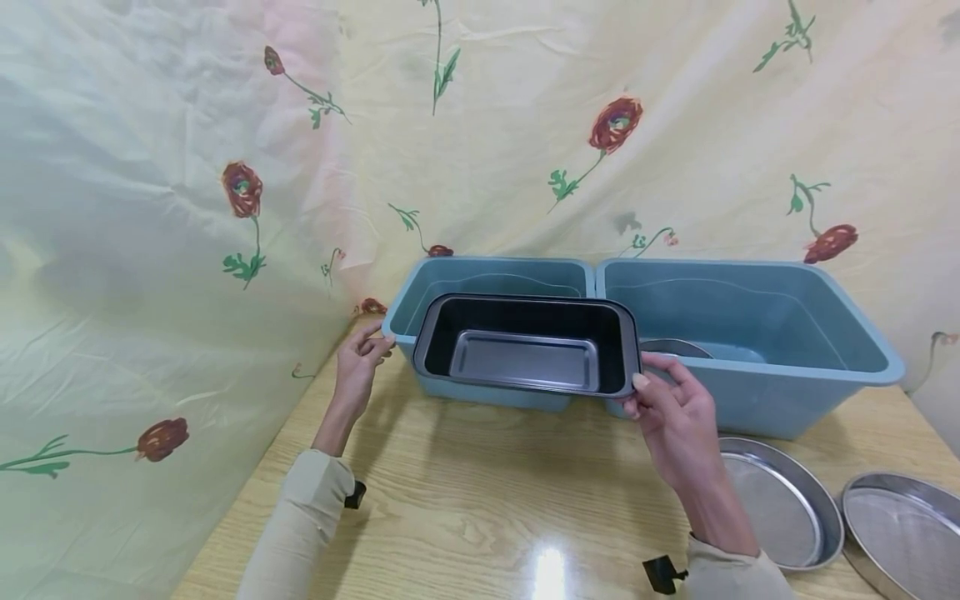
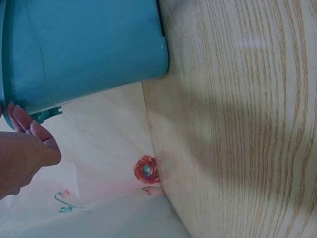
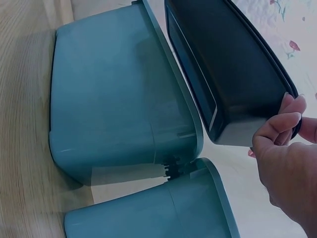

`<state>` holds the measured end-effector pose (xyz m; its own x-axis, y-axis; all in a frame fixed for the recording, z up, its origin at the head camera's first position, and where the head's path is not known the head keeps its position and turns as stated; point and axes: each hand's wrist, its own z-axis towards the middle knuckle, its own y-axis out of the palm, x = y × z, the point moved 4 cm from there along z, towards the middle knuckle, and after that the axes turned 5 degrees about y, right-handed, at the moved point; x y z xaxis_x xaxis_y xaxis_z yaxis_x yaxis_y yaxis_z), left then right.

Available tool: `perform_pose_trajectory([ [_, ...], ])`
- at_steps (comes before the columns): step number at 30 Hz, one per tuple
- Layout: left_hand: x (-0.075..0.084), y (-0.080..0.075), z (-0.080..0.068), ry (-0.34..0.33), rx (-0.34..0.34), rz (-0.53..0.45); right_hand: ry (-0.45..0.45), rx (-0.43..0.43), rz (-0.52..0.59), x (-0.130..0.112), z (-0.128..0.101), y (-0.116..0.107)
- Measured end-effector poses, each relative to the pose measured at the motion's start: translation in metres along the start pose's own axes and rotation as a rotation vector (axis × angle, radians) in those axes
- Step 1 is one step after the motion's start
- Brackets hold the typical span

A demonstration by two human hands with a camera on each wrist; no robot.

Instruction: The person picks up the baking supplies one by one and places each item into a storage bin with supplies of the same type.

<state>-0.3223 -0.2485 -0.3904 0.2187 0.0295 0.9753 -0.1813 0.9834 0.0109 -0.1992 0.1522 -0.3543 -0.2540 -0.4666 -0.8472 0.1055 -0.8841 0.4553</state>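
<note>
A dark rectangular loaf pan (image 1: 525, 354) is held over the front rim of the left blue bin (image 1: 487, 393), its hollow side toward the head camera. My right hand (image 1: 678, 417) pinches the pan's right end between thumb and fingers. In the right wrist view, the pan's dark underside (image 3: 233, 64) is visible above the bins, and the right hand (image 3: 287, 158) grips its rim. At the left bin's front left corner, my left hand (image 1: 358, 367) holds the rim. The left wrist view has the left hand's fingers (image 2: 34, 129) at that bin's (image 2: 94, 44) edge.
Another blue bin (image 1: 765, 392) stands directly right of the first, with a round metal rim (image 1: 675, 347) partly visible inside. Two round shallow pans (image 1: 780, 500) (image 1: 907, 533) lie on the wooden table (image 1: 480, 508) at the right. Flowered cloth (image 1: 487, 167) hangs behind and at the left.
</note>
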Motion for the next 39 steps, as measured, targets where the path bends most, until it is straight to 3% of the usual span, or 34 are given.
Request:
perform_pose_trajectory([
  [9, -0.001, -0.001, -0.001, -0.003, -0.005, 0.011, 0.014, 0.024, -0.014, 0.003, 0.006, 0.000],
  [27, 0.000, 0.000, -0.002, -0.018, -0.009, 0.009, 0.004, 0.022, 0.089, 0.008, 0.020, 0.002],
  [39, 0.001, 0.000, -0.002, -0.020, -0.006, 0.006, 0.002, 0.020, 0.095, 0.011, 0.026, 0.001],
])
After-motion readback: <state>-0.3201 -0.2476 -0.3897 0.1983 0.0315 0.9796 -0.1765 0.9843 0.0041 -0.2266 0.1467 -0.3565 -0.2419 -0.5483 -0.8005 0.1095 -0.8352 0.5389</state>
